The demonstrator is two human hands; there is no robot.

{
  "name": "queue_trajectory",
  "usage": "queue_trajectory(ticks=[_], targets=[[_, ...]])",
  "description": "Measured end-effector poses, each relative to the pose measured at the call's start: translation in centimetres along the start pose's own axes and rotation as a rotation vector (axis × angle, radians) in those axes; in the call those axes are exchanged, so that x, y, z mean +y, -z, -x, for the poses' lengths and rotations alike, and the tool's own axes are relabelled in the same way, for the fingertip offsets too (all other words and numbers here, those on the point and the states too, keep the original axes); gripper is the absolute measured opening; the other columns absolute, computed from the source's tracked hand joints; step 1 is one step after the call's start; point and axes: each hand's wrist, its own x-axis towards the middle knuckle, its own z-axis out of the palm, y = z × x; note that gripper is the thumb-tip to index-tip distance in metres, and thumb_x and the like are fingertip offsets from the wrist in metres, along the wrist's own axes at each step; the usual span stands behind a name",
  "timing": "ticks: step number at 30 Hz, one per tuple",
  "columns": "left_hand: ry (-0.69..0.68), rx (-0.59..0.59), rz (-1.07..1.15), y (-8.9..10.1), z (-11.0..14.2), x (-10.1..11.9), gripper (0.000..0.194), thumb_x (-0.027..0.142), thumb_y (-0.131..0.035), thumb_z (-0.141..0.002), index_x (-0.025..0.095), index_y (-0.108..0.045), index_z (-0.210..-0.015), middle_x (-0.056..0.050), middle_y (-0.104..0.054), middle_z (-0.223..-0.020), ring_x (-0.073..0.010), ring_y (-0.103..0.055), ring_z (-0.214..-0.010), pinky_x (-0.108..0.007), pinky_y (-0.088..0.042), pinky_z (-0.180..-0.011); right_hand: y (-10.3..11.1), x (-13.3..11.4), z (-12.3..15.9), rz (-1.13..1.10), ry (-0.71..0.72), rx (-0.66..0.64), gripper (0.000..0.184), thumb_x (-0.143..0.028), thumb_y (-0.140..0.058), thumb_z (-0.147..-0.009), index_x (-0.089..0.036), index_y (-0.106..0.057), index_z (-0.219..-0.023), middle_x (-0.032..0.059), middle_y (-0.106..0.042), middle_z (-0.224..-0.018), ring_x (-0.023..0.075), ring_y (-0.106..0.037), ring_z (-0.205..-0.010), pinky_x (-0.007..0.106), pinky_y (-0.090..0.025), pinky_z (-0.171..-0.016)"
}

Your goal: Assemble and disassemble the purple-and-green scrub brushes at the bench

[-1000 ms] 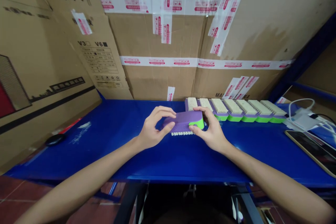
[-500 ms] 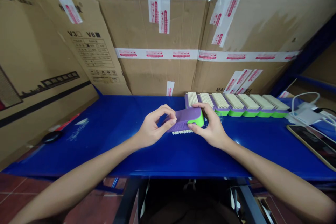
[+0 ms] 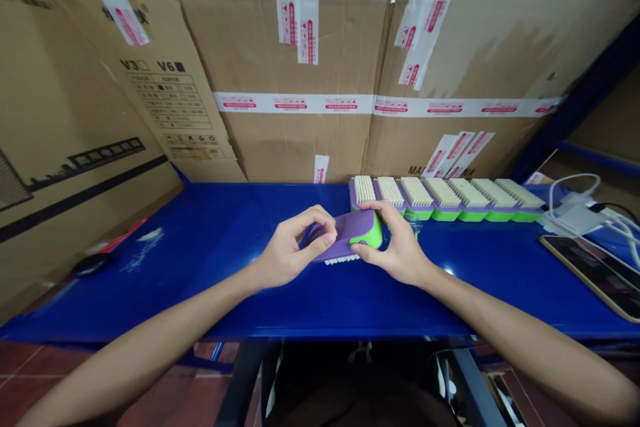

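Observation:
A purple and green scrub brush (image 3: 347,227) is held bristles down above the blue table, its pale bristles showing along the lower edge. My right hand (image 3: 400,243) is closed on the brush's green end, thumb on the near side and fingers over the far side. My left hand (image 3: 295,247) is at the other end, thumb and fingertips pinched together just over the purple top. Whether anything small is in that pinch is hidden. Behind my right hand, a row of several similar brushes (image 3: 445,197) lies bristles up.
The blue table (image 3: 240,307) backs onto taped cardboard (image 3: 300,140). On the right lie a phone (image 3: 595,277) and a white charger with cables (image 3: 580,213). A dark round object (image 3: 91,265) is at the left edge. A bit of clear plastic (image 3: 414,223) lies by the brush row.
My left fingers, earlier spread over the brush's end, have come together in a pinch. The brush has tilted slightly in my right hand, and the camera view has dipped.

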Motion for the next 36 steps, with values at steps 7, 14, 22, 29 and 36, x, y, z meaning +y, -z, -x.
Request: queue_trajectory(ticks=[7, 14, 22, 29, 36], targets=[[0.001, -0.058, 0.084, 0.3, 0.0, -0.1, 0.022, 0.041, -0.071, -0.112, 0.021, -0.071, -0.104, -0.007, -0.069, -0.101, -0.0213, -0.065, -0.094, -0.038, -0.055, -0.088, -0.1, 0.2, 0.1, 0.025, 0.003, -0.017, 0.063, -0.058, -0.087, -0.094, -0.032, -0.060, -0.144, 0.0115, -0.071, -0.136, 0.0373, -0.071, -0.128, 0.058, -0.060, -0.111], [0.030, -0.074, 0.133, 0.7, 0.2, -1.0, 0.014, 0.037, -0.067, -0.114, 0.024, -0.068, -0.109, -0.007, -0.069, -0.105, -0.0227, -0.064, -0.100, -0.040, -0.053, -0.092, -0.1, 0.1, 0.1, 0.035, 0.003, -0.018, 0.063, -0.057, -0.087, -0.093, -0.032, -0.061, -0.144, 0.0107, -0.072, -0.132, 0.0366, -0.072, -0.123, 0.057, -0.061, -0.108], [0.058, -0.085, 0.198, 0.8, -0.2, -0.9, 0.017, 0.040, -0.069, -0.113, 0.025, -0.067, -0.107, -0.006, -0.067, -0.103, -0.0207, -0.063, -0.095, -0.038, -0.052, -0.087, -0.1, -0.1, 0.1, 0.033, 0.004, -0.033, 0.063, -0.055, -0.088, -0.092, -0.032, -0.059, -0.143, 0.0104, -0.071, -0.131, 0.0361, -0.072, -0.122, 0.056, -0.061, -0.107], [0.067, -0.118, 0.216, 0.9, -0.5, -0.8, 0.021, 0.043, -0.071, -0.111, 0.023, -0.068, -0.105, -0.007, -0.067, -0.104, -0.0204, -0.063, -0.094, -0.038, -0.053, -0.085, -0.1, 0.0, 0.1, 0.051, 0.011, -0.042, 0.063, -0.054, -0.087, -0.094, -0.031, -0.058, -0.144, 0.0108, -0.070, -0.132, 0.0357, -0.072, -0.122, 0.056, -0.061, -0.108], [0.084, -0.153, 0.301, 1.0, -0.5, -0.9, 0.017, 0.037, -0.072, -0.112, 0.022, -0.068, -0.105, -0.006, -0.066, -0.105, -0.0180, -0.062, -0.096, -0.034, -0.049, -0.088, -0.2, 0.3, 0.2, 0.061, 0.034, -0.034, 0.064, -0.054, -0.087, -0.094, -0.029, -0.058, -0.145, 0.0116, -0.071, -0.133, 0.0358, -0.072, -0.122, 0.056, -0.062, -0.106]])
